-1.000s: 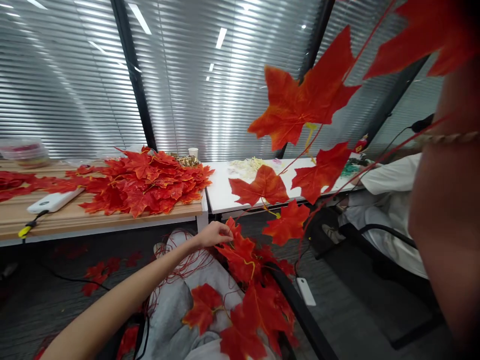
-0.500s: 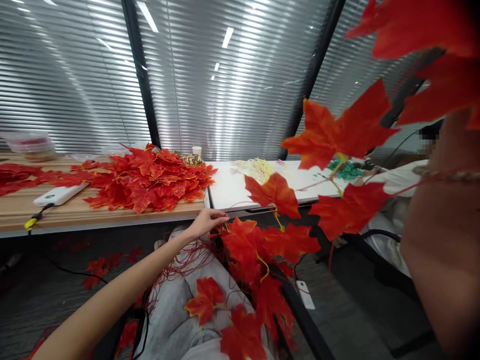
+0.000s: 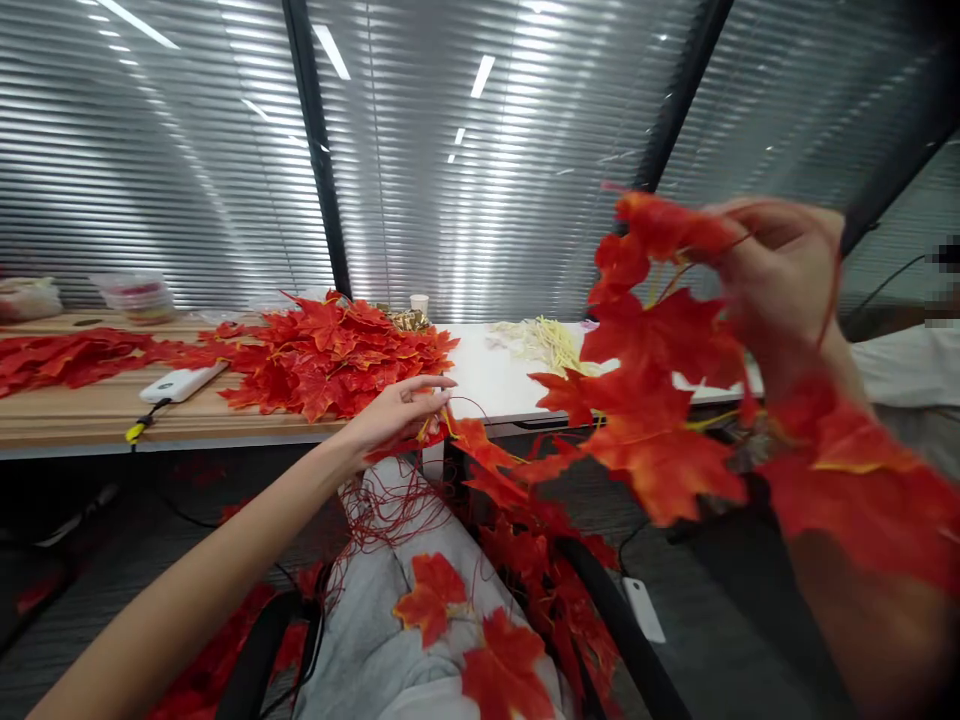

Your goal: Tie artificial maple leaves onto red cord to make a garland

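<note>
My right hand [image 3: 787,270] is raised at the right, its fingers closed on a red cord and leaves of an artificial maple leaf garland [image 3: 660,440]. From there the garland sags leftward to my left hand [image 3: 401,412], which pinches it by yellow stems at the table's front edge. Slack red cord [image 3: 390,510] lies tangled over my grey trousers. Two loose-looking maple leaves [image 3: 431,600] rest on my lap, and more leaves [image 3: 570,590] hang beside the chair's armrest. Leaves near my right forearm are blurred.
A heap of red maple leaves [image 3: 330,350] covers part of the wooden table [image 3: 202,425]. A white power bank [image 3: 184,382] with a cable, plastic tubs [image 3: 139,295] and a paper cup [image 3: 419,303] stand there. Yellow strands [image 3: 551,345] lie on the white table. Another person's sleeve [image 3: 904,365] shows at right.
My right hand has come into view from the right, bringing the raised garland lower and further forward. My left hand has risen slightly. The view has turned a little to the left.
</note>
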Available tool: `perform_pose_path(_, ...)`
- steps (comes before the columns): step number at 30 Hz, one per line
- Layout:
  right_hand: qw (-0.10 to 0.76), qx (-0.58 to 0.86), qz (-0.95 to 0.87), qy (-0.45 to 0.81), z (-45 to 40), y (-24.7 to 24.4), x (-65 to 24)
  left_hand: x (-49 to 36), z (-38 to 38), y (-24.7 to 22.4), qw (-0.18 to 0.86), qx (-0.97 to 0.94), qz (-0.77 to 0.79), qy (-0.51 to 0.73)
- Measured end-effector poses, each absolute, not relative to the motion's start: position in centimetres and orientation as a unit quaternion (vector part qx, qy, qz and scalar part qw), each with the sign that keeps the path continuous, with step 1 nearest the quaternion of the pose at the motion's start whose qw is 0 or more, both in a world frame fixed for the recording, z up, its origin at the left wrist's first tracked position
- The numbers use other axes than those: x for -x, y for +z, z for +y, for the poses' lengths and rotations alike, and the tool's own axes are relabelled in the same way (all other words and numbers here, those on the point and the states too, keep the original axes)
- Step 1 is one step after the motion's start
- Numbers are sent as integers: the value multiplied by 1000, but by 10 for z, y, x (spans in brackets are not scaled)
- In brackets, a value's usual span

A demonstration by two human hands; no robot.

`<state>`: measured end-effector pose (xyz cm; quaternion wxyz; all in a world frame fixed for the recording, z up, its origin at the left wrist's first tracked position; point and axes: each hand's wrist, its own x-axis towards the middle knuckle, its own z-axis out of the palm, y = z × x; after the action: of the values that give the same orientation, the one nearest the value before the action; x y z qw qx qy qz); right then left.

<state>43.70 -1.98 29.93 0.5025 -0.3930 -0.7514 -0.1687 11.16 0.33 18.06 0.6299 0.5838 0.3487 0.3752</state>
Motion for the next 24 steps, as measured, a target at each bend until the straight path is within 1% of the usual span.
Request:
perform_pose_path(1,513,382,-756,-142,-26,296,-432,-109,-1,185,639,-568,346,387)
perform_pose_path(2,504,371,-771,-121,-34,292,-427,-105,-5,191,646,-554,344,398)
perform_pose_path(3,475,360,-796,-110,-43,287,-422,-101,-9,197,651,-541,344,407)
perform_pose_path(6,321,322,-883,-115,-69,270,-412,-87,-21,217,649,-518,362,423)
perform_pose_path(8,248,310,-915,-77,-79,258,-409,-78,-29,229,636,-520,375,429)
perform_pose_path(11,161,314,-935,32,-83,239,-400,-69,-36,239,604,-543,382,440)
perform_pose_path(14,103,299,-939,133,-82,222,-382,-67,-37,236,551,-582,389,454)
perform_pose_path(17,61,253,-950,172,-85,209,-361,-69,-37,228,483,-616,406,473)
perform_pose_path(19,51,216,-960,172,-88,206,-352,-72,-39,224,444,-632,420,476)
perform_pose_path(21,79,201,-965,149,-90,206,-347,-75,-44,221,421,-650,434,461)
perform_pose_path(24,200,222,-952,71,-89,209,-344,-82,-53,220,413,-672,437,432)
